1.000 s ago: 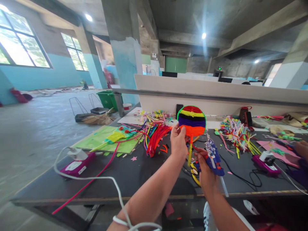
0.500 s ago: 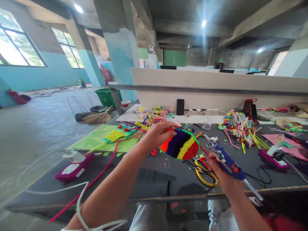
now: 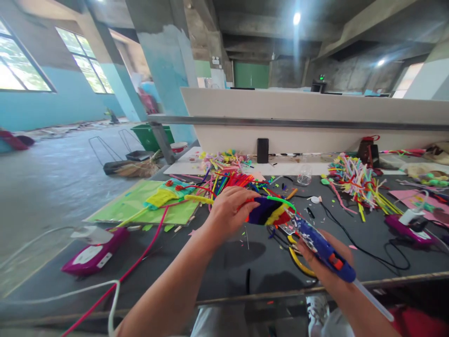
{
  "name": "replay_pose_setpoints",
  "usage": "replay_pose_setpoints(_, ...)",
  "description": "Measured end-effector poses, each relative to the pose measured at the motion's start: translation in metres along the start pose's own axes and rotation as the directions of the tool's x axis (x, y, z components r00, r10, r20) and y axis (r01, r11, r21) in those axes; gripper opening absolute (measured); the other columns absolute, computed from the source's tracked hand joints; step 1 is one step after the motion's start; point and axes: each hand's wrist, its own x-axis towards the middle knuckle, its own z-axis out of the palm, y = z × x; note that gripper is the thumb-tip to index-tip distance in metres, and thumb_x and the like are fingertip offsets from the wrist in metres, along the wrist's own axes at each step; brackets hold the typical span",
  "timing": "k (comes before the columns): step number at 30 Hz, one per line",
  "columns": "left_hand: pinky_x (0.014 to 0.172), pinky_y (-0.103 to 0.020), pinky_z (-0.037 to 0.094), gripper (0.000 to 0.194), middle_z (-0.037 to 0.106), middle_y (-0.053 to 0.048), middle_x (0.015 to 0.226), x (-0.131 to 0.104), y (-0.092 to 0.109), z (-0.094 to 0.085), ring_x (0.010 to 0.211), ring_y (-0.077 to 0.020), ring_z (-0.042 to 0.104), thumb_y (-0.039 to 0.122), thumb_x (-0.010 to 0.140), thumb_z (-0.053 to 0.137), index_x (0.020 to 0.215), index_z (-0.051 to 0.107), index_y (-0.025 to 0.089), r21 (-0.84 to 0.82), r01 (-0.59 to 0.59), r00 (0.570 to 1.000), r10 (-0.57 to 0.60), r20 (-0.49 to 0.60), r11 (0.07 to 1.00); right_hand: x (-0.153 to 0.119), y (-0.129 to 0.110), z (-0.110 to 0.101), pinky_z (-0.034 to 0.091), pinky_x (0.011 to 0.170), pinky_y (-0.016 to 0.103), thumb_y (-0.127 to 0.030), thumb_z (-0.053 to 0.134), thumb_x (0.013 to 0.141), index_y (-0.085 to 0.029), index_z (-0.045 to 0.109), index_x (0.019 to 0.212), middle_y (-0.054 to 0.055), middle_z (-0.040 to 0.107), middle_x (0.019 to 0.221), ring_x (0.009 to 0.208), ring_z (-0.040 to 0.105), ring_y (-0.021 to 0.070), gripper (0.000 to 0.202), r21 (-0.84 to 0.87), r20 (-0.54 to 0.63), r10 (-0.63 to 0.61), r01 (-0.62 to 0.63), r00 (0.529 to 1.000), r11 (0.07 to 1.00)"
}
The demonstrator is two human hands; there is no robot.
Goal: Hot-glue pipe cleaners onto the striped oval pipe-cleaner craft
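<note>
My left hand point(image 3: 233, 210) pinches the left edge of a striped pipe-cleaner disc point(image 3: 261, 210), orange, dark blue, yellow and red with a green rim. The disc is held tilted above the dark table. In my right hand point(image 3: 322, 257) is a blue hot glue gun point(image 3: 324, 250), a clear glue stick jutting from its rear. Its nozzle meets the right edge of the disc; whether it touches cannot be made out. Beneath lie yellow-handled scissors point(image 3: 300, 263), partly hidden by the right hand.
Pipe-cleaner bundles point(image 3: 354, 180) lie at the right, with more red ones point(image 3: 233, 180) behind the disc. Purple power strips point(image 3: 96, 252) sit at both sides, with cords across the table. A phone point(image 3: 263, 150) leans on the white partition point(image 3: 298, 105). A green sheet point(image 3: 115, 203) lies left.
The glue gun has swung left so its nozzle is at the disc's right edge. The disc has tipped flatter, showing less of its face. The camera view has shifted slightly.
</note>
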Motion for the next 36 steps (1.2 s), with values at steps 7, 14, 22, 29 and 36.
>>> replay_pose_setpoints(7, 0.078, -0.028, 0.051, 0.01, 0.072, -0.004, 0.085, -0.009, 0.0, 0.013, 0.081, -0.0161, 0.066, 0.021, 0.084, 0.063, 0.091, 0.07, 0.018, -0.003, -0.01, 0.999, 0.01, -0.041, 1.0, -0.003, -0.002, 0.002, 0.055, 0.058, 0.029, -0.034, 0.069, 0.076, -0.028, 0.068, 0.083, 0.001, 0.072, 0.075, 0.067, 0.069, 0.0204, 0.009, -0.067, -0.022, 0.026, -0.028, 0.999, 0.997)
replay_pose_setpoints(14, 0.074, -0.024, 0.051, 0.008, 0.07, -0.004, 0.084, -0.012, 0.006, 0.019, 0.079, -0.0139, 0.064, 0.017, 0.084, 0.062, 0.091, 0.067, 0.016, -0.037, -0.003, 0.998, 0.001, -0.057, 0.999, 0.0, 0.007, -0.002, 0.052, 0.054, 0.033, -0.032, 0.074, 0.072, -0.038, 0.067, 0.08, 0.001, 0.072, 0.071, 0.064, 0.07, 0.0208, 0.012, -0.086, -0.033, -0.096, 0.093, 0.995, 0.992)
replay_pose_setpoints(22, 0.074, -0.023, 0.051, 0.008, 0.068, -0.005, 0.084, -0.016, 0.01, 0.026, 0.079, -0.0134, 0.063, 0.015, 0.085, 0.061, 0.092, 0.065, 0.014, -0.064, -0.054, 0.994, 0.047, -0.098, 0.996, 0.001, 0.003, 0.0, 0.051, 0.048, 0.033, -0.033, 0.072, 0.076, -0.037, 0.065, 0.081, 0.001, 0.07, 0.064, 0.057, 0.068, 0.019, 0.009, -0.225, -0.025, -0.195, 0.185, 0.98, 0.957)
replay_pose_setpoints(29, 0.075, -0.023, 0.051, 0.008, 0.068, -0.004, 0.083, -0.017, 0.012, 0.026, 0.079, -0.0132, 0.063, 0.014, 0.085, 0.061, 0.091, 0.065, 0.014, -0.068, -0.055, 0.993, 0.048, -0.112, 0.996, 0.001, 0.01, 0.001, 0.051, 0.049, 0.035, -0.039, 0.071, 0.075, -0.039, 0.067, 0.076, 0.001, 0.072, 0.065, 0.058, 0.069, 0.0202, 0.004, -0.269, -0.05, -0.199, 0.179, 0.979, 0.946)
replay_pose_setpoints(36, 0.082, -0.026, 0.05, 0.051, 0.063, -0.009, 0.112, -0.02, 0.01, 0.025, 0.089, -0.0141, 0.057, 0.014, 0.092, 0.049, 0.142, 0.038, 0.02, -0.038, -0.118, 0.993, 0.118, 0.002, 0.992, 0.002, 0.01, 0.003, 0.049, 0.048, 0.035, -0.04, 0.07, 0.074, -0.041, 0.069, 0.076, 0.0, 0.071, 0.062, 0.055, 0.067, 0.0194, 0.002, -0.209, -0.073, -0.156, 0.138, 0.985, 0.968)
